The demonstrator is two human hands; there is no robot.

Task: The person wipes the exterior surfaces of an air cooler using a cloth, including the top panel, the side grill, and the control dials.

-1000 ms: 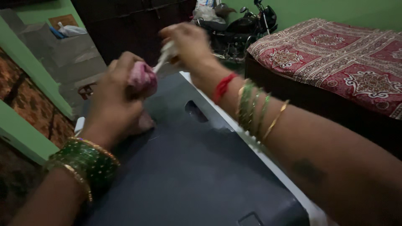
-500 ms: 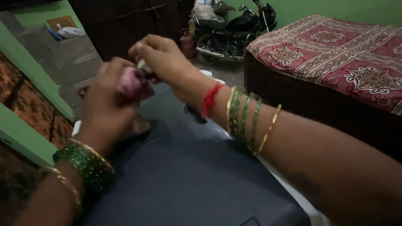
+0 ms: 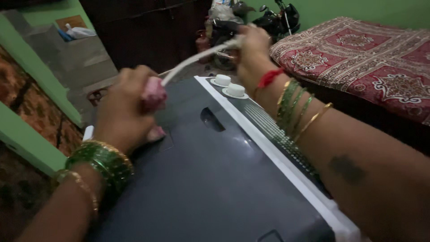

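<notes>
My left hand [image 3: 123, 112] grips a pink bundle of cloth [image 3: 153, 95] above the dark lid of a washing machine [image 3: 210, 179]. A white strip [image 3: 192, 60] runs taut from the bundle up to my right hand [image 3: 252, 47], which pinches its far end, raised over the machine's back corner. Both wrists wear green and gold bangles; a red thread circles the right wrist.
Two white knobs [image 3: 228, 86] sit on the machine's pale control panel. A bed with a red patterned cover [image 3: 367, 58] stands to the right. A parked motorcycle [image 3: 264, 22] and dark doors [image 3: 148, 31] are behind. A green wall with concrete steps [image 3: 67, 58] lies to the left.
My right hand has pulled away from the bundle, up and to the right, drawing the white strip out long and taut. My left hand stays on the pink bundle.
</notes>
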